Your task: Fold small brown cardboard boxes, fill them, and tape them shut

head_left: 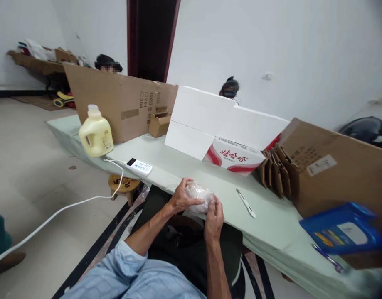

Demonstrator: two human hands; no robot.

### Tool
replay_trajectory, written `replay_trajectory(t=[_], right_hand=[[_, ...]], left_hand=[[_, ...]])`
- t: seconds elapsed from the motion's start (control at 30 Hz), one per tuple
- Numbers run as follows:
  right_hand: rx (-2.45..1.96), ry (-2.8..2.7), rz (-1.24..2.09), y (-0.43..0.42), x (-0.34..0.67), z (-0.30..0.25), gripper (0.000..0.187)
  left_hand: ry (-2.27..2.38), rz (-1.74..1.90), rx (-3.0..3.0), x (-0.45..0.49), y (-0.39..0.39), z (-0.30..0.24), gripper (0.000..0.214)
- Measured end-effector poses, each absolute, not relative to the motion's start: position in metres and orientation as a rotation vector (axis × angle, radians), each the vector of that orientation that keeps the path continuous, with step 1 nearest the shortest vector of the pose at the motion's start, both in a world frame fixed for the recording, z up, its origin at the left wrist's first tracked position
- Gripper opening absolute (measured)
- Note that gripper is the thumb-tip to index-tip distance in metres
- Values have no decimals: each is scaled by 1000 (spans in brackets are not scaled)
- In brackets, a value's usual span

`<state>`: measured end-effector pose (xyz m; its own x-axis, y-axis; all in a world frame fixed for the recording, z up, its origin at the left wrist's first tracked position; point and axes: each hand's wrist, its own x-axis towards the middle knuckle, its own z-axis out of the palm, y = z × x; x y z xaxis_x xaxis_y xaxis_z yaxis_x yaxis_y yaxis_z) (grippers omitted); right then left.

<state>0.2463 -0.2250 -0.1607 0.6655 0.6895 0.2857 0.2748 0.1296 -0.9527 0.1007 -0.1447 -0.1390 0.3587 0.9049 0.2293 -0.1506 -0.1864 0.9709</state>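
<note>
A crumpled bundle of clear plastic wrap (199, 193) is held between both hands above the table's front edge. My left hand (182, 197) curls around its left side, fingers closed on it. From the right, my right hand (214, 212) grips the same bundle with thumb and fingers. Whether anything lies inside the plastic, I cannot tell. To the right of my hands a white utility knife (245, 203) rests on the pale green tablecloth (184, 166). A white device with a dark screen (139, 167) lies to the left, beside a white cable (69, 206).
A yellow detergent jug (96, 133) stands at the left. Cardboard panels (131, 108), a small open carton (159, 124) and a red-and-white box (234, 156) line the back. Folded cardboard (276, 170), a blue bottle (343, 228) and a purple pen-like tool (328, 257) are at right. Two people sit behind.
</note>
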Motion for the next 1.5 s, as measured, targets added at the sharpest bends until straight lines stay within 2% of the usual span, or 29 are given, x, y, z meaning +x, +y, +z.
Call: replay_trajectory(t=[0.1,0.37,0.87,1.17,1.37,1.5], right_hand=[[-1487,-835,328,-222,247,-161,80],[-1436,-804,504,-213,241,-172,70],[-1394,-773,529,-206,224,-165,71],[-1429,-915,498,-229,233,-146,77],[-1437,-1089,493,-232,232,-120,61],[-1442,-1142,499,-224,220,-115,59]], left_hand=[[684,1094,1456,95,-145,-138,105],[685,1036,1383,86,-146,-156,67],[798,1116,1279,99,-171,-163,50],[703,1039,1305,95,-182,-161,58],[621,956,1372,84,-180,-151,58],[595,938,1396,68,-168,-142,77]])
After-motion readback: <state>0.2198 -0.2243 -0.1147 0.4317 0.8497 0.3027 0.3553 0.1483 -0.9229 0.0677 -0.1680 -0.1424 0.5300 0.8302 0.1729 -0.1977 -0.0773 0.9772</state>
